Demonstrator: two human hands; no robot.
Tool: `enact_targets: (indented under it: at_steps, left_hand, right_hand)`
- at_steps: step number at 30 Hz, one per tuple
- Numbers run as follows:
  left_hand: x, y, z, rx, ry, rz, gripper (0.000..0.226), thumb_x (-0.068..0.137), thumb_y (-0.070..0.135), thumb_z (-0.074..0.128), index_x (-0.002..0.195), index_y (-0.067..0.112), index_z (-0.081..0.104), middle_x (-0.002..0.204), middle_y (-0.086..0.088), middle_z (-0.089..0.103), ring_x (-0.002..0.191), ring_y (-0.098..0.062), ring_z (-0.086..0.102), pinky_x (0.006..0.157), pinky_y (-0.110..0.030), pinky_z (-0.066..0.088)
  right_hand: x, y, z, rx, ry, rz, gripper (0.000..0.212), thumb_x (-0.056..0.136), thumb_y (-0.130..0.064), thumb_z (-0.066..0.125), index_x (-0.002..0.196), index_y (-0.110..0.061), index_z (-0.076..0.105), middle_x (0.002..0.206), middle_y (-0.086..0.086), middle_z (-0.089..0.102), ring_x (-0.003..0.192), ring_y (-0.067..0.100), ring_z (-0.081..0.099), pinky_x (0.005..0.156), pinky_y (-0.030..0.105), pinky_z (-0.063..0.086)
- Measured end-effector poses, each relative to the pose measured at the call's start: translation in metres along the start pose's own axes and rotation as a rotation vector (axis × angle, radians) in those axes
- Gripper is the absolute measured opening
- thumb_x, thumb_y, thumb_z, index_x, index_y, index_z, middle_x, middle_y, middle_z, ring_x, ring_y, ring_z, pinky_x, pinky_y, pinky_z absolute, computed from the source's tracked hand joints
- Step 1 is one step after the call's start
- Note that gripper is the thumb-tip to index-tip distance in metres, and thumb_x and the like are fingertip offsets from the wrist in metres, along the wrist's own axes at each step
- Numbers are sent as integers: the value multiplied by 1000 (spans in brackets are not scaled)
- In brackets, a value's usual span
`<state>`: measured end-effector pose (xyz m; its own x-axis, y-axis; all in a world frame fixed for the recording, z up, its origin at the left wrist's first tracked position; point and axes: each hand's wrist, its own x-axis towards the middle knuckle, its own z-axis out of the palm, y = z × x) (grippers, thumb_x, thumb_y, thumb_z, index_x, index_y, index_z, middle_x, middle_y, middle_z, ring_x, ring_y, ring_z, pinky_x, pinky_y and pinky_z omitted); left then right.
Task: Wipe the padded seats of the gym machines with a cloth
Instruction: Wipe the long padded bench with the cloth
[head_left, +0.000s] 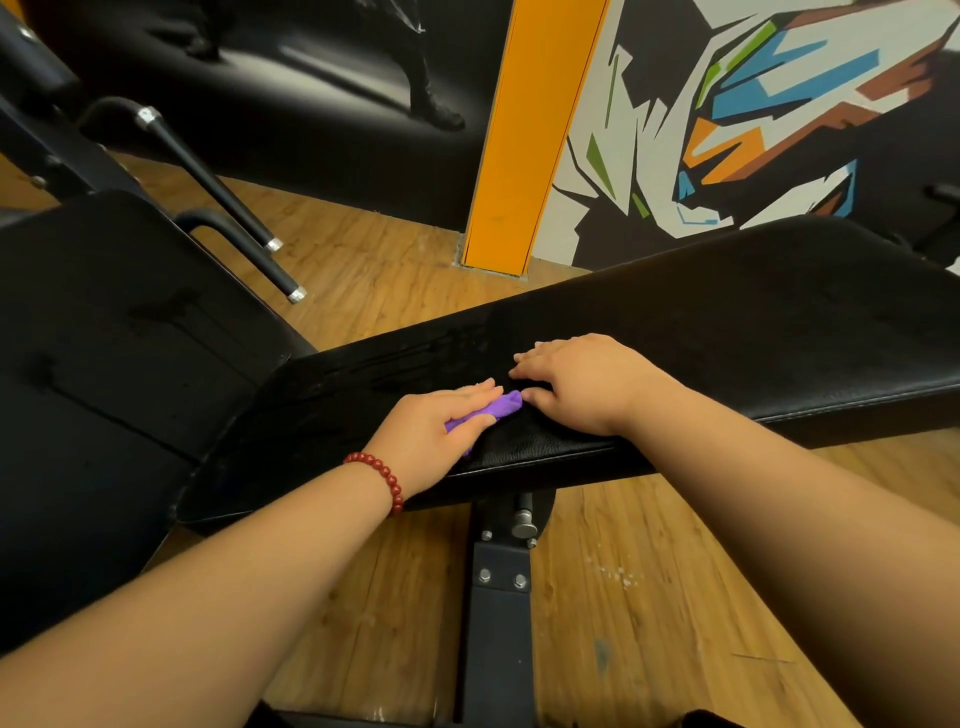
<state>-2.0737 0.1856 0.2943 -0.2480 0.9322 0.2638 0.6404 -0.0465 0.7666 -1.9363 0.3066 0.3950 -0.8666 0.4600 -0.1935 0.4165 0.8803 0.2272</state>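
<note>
Left hand (434, 428) lies flat with straight fingers on one purple cloth (503, 407), pressing it onto the near edge of a long padded seat (701, 332). A crumpled end of the cloth pokes out past the fingertips, and a strip of it shows between the forefinger and thumb. Right hand (584, 382) rests just right of it, fingers spread and relaxed on the pad, holding nothing, its thumb tip beside the cloth's end.

Two padded seats are in view. The long one runs from the near left to the far right, and a second padded seat (104, 338) sits to the left. Both are black with a grained, leather-like skin, and glossy streaks mark the long one left of the hands. One bracelet (385, 476) of round red beads circles the left wrist.

Two black handle bars (208, 176) with silver end caps slant at the far left. Below the long seat stands a dark metal frame post (498, 613) with bolts and one pull pin (523, 519), on a wood-plank floor (649, 597). Farther off are an orange pillar (524, 130) and an angular painted mural (769, 104).
</note>
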Motion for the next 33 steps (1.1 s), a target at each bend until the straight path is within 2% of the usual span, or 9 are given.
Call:
enact_targets:
  at_steps: [4, 9, 13, 15, 18, 19, 25, 30, 33]
  left_hand:
    - [24, -3, -4, 54, -6, -56, 41, 98, 27, 53, 139, 29, 48, 144, 12, 47, 134, -4, 40, 113, -21, 27]
    - [4, -5, -3, 21, 3, 25, 42, 96, 19, 57, 137, 28, 50, 133, 22, 47, 126, 8, 36, 107, -9, 25]
    - [-2, -11, -2, 12, 15, 47, 41, 95, 21, 59, 135, 29, 53, 132, 22, 49, 122, 12, 38, 98, 3, 22]
    - [9, -10, -2, 7, 30, 26, 39, 96, 23, 57, 134, 29, 54, 135, 17, 52, 123, 9, 40, 101, -1, 24]
    - [30, -12, -5, 22, 42, -64, 39, 98, 25, 55, 136, 30, 52, 142, 13, 50, 132, -3, 41, 113, -21, 28]
    - [36, -14, -4, 26, 48, -90, 39, 98, 25, 54, 137, 30, 51, 143, 13, 49, 134, -5, 40, 113, -22, 26]
    - [32, -17, -6, 54, 24, -17, 38, 98, 22, 54, 136, 28, 53, 138, 13, 52, 132, 1, 39, 106, -11, 21]
    - [17, -23, -5, 66, -10, 112, 38, 97, 23, 56, 134, 28, 54, 137, 11, 55, 129, 3, 41, 110, -13, 27]
    - [38, -22, -5, 82, 28, 46, 37, 98, 22, 54, 135, 26, 54, 137, 10, 55, 127, 4, 40, 106, -10, 23]
  right_hand:
    - [2, 0, -1, -1, -22, -6, 44, 103, -39, 37, 146, -30, 38, 154, -10, 34, 145, 11, 22, 116, 39, 22]
    - [2, 2, 0, 16, -22, 15, 51, 102, -42, 40, 150, -28, 31, 155, -9, 32, 145, 9, 22, 117, 38, 22]
    - [7, 5, 0, 18, -84, -21, 52, 102, -42, 38, 151, -27, 28, 159, -8, 24, 147, 9, 14, 119, 36, 13]
    - [8, 7, -1, 46, -116, -38, 53, 102, -42, 39, 151, -26, 27, 159, -8, 23, 147, 9, 12, 119, 35, 10]
    - [10, 14, -11, 94, -184, -54, 57, 99, -44, 45, 151, -27, 28, 159, -8, 24, 147, 9, 14, 118, 32, 12]
    - [11, 17, -16, 96, -206, -56, 59, 98, -47, 47, 151, -28, 29, 159, -9, 24, 147, 10, 16, 118, 32, 14]
    - [16, 26, -16, 61, -223, -80, 68, 92, -60, 44, 152, -33, 24, 160, -13, 17, 147, 6, 7, 119, 36, 9]
    - [18, 26, -13, 58, -220, -69, 74, 93, -60, 43, 154, -30, 13, 161, -11, 8, 147, 5, 3, 117, 27, 3]
    - [19, 25, -13, 42, -230, -59, 77, 93, -61, 41, 155, -27, 10, 162, -9, 4, 148, 7, 3, 117, 27, 2]
